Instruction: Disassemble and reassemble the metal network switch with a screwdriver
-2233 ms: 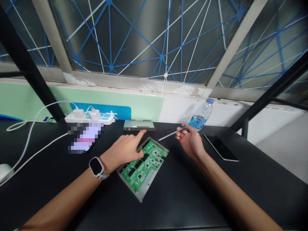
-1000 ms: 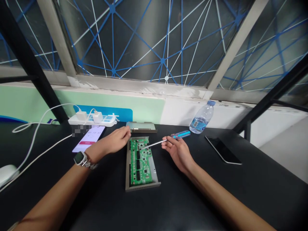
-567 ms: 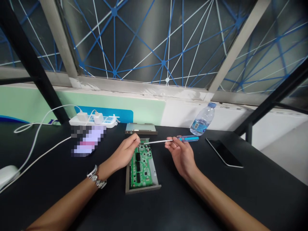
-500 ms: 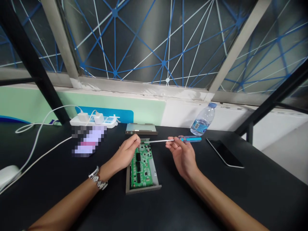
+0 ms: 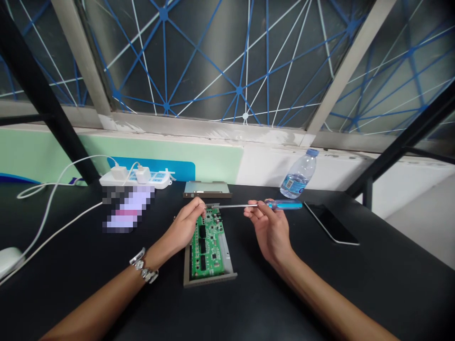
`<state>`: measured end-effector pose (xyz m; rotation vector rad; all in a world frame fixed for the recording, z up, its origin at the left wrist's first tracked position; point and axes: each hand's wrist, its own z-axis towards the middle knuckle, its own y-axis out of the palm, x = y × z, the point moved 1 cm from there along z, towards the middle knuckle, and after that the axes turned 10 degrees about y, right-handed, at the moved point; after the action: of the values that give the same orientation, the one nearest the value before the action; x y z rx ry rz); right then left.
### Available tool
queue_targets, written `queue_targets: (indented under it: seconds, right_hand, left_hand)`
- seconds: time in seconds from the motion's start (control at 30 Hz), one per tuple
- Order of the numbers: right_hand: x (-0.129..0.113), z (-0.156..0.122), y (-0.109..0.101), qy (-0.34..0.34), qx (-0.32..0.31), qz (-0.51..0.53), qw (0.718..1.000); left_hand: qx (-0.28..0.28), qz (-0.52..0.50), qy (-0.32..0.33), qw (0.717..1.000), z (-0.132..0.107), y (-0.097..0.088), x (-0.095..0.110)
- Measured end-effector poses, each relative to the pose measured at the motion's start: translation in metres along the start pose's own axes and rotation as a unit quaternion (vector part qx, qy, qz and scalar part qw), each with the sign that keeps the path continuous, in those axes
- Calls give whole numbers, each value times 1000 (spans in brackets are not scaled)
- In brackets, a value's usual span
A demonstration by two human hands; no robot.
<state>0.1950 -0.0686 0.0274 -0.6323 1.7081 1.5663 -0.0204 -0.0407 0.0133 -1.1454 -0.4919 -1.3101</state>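
My right hand (image 5: 270, 229) pinches a screwdriver (image 5: 234, 206) where its long metal shaft meets the clear blue handle. The shaft lies nearly level above the far end of a green circuit board (image 5: 215, 237), which sits in a shallow grey metal casing (image 5: 209, 281). My left hand (image 5: 186, 222) is closed, its thumb and fingers pressed together at the screwdriver's tip, over the board's far left corner. Those fingertips hide the tip and anything small between them. A metal watch or bracelet (image 5: 143, 266) circles my left wrist.
Behind the board lies a grey metal cover (image 5: 207, 188). A water bottle (image 5: 299, 175) and a dark-screened phone (image 5: 330, 223) are to the right. On the left are a power strip (image 5: 156, 179) with white cables, a pixelated bright object (image 5: 130, 208) and a white rounded object (image 5: 10, 261).
The screwdriver has become slightly more level, and its handle reaches a little further right. Both hands stay in nearly the same place. The whole view has shifted slightly.
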Motion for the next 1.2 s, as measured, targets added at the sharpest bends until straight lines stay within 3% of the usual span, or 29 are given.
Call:
queue_targets:
  seconds: [0.6, 0.8, 1.0, 1.2]
  right_hand:
    - [-4, -2, 2, -7, -67, -18, 998]
    - [-8, -2, 7, 3, -86, -47, 995]
    - [-21, 8, 31, -50, -108, -88, 989]
    - [-40, 28, 81, -92, -156, -191, 965]
  left_hand:
    - [17, -15, 5, 1000, -3, 0, -2]
    - [16, -23, 33, 999, 0, -2, 0]
    - [31, -86, 57, 994, 2, -5, 9]
    - [36, -55, 91, 994, 5, -22, 10]
